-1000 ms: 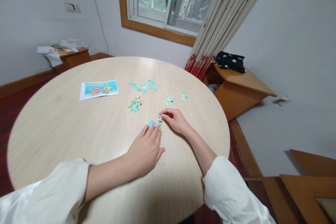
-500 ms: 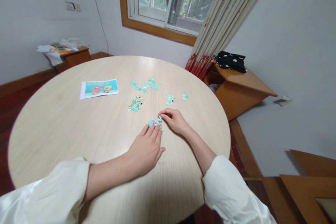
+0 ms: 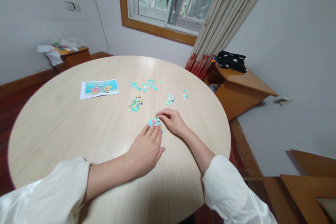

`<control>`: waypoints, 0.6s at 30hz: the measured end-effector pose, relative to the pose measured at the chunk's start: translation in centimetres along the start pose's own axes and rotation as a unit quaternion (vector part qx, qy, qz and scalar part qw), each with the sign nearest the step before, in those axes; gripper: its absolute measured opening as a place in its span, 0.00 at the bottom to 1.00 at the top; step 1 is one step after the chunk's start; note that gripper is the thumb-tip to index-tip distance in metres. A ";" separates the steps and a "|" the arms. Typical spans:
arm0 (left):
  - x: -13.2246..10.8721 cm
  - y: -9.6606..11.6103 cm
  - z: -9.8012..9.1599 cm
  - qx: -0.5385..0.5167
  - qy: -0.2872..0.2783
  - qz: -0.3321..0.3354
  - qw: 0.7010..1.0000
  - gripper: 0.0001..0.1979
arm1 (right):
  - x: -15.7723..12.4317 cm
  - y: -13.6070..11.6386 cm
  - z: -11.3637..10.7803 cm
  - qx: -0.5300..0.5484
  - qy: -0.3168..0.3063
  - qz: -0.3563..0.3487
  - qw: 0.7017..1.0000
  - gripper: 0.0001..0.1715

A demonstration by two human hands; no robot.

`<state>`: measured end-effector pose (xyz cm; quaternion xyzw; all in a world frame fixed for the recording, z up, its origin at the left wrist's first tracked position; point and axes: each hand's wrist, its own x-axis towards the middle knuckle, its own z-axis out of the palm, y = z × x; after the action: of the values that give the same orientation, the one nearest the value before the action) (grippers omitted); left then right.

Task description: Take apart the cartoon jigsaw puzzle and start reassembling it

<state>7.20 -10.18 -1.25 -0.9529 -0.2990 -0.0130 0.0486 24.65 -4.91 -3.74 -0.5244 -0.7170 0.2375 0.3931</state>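
Note:
My left hand (image 3: 147,147) lies flat, fingers out, its fingertips on the near edge of a small cluster of jigsaw puzzle pieces (image 3: 153,122) in turquoise, pink and white. Part of that cluster is hidden under the fingers. At the cluster's upper right edge is my right hand (image 3: 172,119), thumb and index finger pinched together against a small puzzle piece (image 3: 158,117). The fingertips partly cover this piece. Just beyond the hands lies a loose pile of mixed-colour puzzle pieces (image 3: 135,104).
A printed reference picture (image 3: 101,88) lies at the left on the round wooden table (image 3: 65,122). Farther back are scattered turquoise pieces (image 3: 145,85), with two smaller groups (image 3: 170,99) (image 3: 185,95) to the right. A wooden cabinet (image 3: 243,84) stands beyond the table's right edge.
My right hand has shifted slightly left, bringing its pinched fingertips closer over the cluster. The left hand stays in place.

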 end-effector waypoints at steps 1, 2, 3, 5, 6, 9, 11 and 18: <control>0.0 0.0 0.0 0.002 -0.001 0.000 1.000 0.27 | 0.0 0.0 0.0 -0.010 0.000 -0.009 1.000 0.10; 0.0 0.0 0.1 0.003 -0.002 0.000 1.000 0.28 | 0.0 0.0 0.1 -0.019 -0.001 -0.016 1.000 0.10; 0.0 0.0 0.1 0.002 -0.003 0.001 1.000 0.28 | 0.0 0.0 0.1 -0.028 -0.002 -0.023 0.999 0.09; 0.0 0.0 0.2 -0.003 -0.003 0.000 1.000 0.28 | 0.0 -0.1 0.1 -0.040 -0.004 -0.031 0.999 0.09; 0.0 0.0 0.2 -0.006 -0.002 0.000 1.000 0.28 | 0.0 -0.1 0.2 -0.045 -0.004 -0.033 0.998 0.09; 0.0 0.0 0.3 -0.013 0.002 0.000 1.000 0.27 | 0.0 -0.2 0.2 -0.051 -0.002 -0.034 0.998 0.09; 0.0 0.0 0.3 -0.015 0.005 -0.001 1.000 0.27 | -0.1 -0.3 0.1 -0.051 -0.001 -0.031 0.998 0.08; 0.0 0.0 0.3 -0.016 0.013 0.000 1.000 0.27 | -0.2 -0.5 0.3 -0.048 0.003 -0.022 0.999 0.09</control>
<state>7.15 -10.16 -1.56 -0.9532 -0.2985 -0.0306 0.0377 24.14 -5.21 -3.64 -0.5278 -0.7375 0.1925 0.3748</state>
